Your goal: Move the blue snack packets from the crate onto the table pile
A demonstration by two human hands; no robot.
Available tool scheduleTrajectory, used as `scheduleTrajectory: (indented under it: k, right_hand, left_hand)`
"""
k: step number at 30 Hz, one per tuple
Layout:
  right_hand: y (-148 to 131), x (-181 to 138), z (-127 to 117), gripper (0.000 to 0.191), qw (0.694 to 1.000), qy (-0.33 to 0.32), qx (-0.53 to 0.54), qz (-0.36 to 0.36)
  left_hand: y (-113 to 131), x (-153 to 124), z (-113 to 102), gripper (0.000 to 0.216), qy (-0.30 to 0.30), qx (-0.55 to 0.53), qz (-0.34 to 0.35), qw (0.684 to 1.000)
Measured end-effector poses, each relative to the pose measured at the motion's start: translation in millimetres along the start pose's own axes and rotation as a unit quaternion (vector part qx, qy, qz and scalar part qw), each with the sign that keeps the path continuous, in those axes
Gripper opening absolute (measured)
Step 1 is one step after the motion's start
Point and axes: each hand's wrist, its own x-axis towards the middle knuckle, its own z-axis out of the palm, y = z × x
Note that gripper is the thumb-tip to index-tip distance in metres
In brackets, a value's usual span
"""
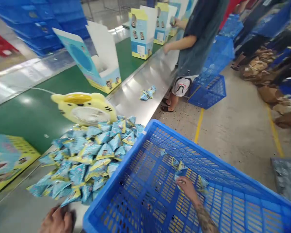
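Small blue and yellow packets (181, 168) are lying inside the tilted blue crate (232, 207), and the right hand (188, 187) is reaching down among them, its fingers curling onto one, though the grip itself is hard to make out against the mesh. The left hand (57, 221) is resting at the bottom edge, partly cut off, lying flat on the steel table (145, 81) beside the heap of packets (87, 161). A yellow fan (84, 108) is sitting behind the heap, its base hidden. Further along, another person (196, 42) is standing by open display boxes (142, 32), head out of frame. A box (7, 161) is being cropped at the left edge.
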Motion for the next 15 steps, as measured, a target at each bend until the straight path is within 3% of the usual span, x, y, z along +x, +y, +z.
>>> scheduleTrajectory:
  k: [2, 4, 6, 8, 10, 12, 15]
  right_hand:
    - [-49.2, -24.5, 11.7, 0.06, 0.997, 0.005, 0.064, -0.039]
    - [-124.0, -51.8, 29.9, 0.05, 0.978, 0.002, 0.177, -0.108]
    - [-214.0, -83.4, 56.5, 0.04, 0.938, -0.108, 0.233, -0.231]
    - [-301.6, -115.6, 91.8, 0.041, 0.903, -0.158, 0.148, -0.371]
    - [-371.8, -142.9, 133.8, 0.048, 0.868, -0.155, 0.029, -0.471]
    - [-418.2, -163.8, 179.2, 0.048, 0.834, -0.155, -0.035, -0.528]
    - [-448.4, -184.0, 248.4, 0.044, 0.784, -0.167, -0.091, -0.591]
  left_hand:
    - [-5.0, -3.7, 8.0, 0.053, -0.014, 0.015, 0.021, 1.0]
    - [-7.6, -7.2, 14.0, 0.052, -0.019, 0.017, 0.027, 0.999]
    - [-7.3, -10.1, 16.2, 0.047, -0.014, 0.018, 0.024, 0.999]
    - [-3.9, -12.8, 14.8, 0.042, 0.004, 0.017, 0.026, 0.999]
    - [1.7, -15.1, 11.7, 0.038, 0.029, 0.008, 0.037, 0.999]
    - [8.3, -16.9, 9.8, 0.036, 0.048, -0.021, 0.044, 0.998]
    - [17.4, -18.8, 14.1, 0.032, 0.064, -0.09, 0.017, 0.994]
